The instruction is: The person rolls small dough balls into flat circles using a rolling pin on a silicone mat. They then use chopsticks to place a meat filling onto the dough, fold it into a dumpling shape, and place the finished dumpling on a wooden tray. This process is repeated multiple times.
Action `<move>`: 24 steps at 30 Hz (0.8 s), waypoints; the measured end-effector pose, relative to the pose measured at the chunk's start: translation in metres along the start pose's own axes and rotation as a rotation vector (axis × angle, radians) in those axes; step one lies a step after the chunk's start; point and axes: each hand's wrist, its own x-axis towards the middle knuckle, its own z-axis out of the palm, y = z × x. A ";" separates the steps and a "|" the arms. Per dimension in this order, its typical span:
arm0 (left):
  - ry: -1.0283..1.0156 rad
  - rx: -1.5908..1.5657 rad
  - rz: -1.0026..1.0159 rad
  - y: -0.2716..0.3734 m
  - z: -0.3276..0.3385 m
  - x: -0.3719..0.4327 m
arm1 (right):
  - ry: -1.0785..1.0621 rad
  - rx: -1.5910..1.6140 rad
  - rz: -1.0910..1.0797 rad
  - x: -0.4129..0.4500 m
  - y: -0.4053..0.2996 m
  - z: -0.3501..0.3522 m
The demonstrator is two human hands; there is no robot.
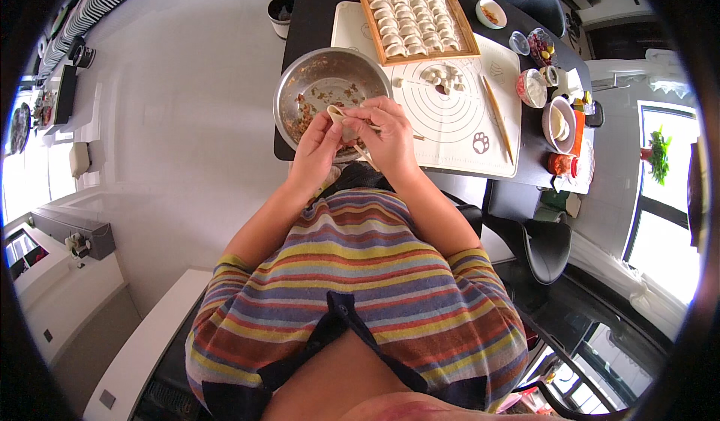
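Note:
Between my two hands a folded dumpling wrapper point(336, 114) is pinched over the near side of a large steel mixing bowl point(286, 77). My left hand point(315, 148) grips the wrapper's left side with thumb and fingers. On its right side my right hand point(388, 131) pinches the edge, and chopsticks point(367, 157) stick out from under that hand. Reddish minced filling point(306, 114) coats the bowl's wall and bottom. How much filling lies inside the wrapper is hidden by my fingers.
A wooden tray point(378, 44) of shaped dumplings stands at the back on a printed pastry mat point(427, 153). Dough pieces point(444, 77) and a rolling pin point(498, 117) lie on the mat. Along the right are a flour bowl point(531, 89), a basket with wrappers point(548, 125) and a red jar point(561, 165).

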 end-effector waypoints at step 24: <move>-0.012 0.416 0.080 0.013 0.002 0.000 | -0.080 -0.057 -0.039 0.006 -0.004 -0.013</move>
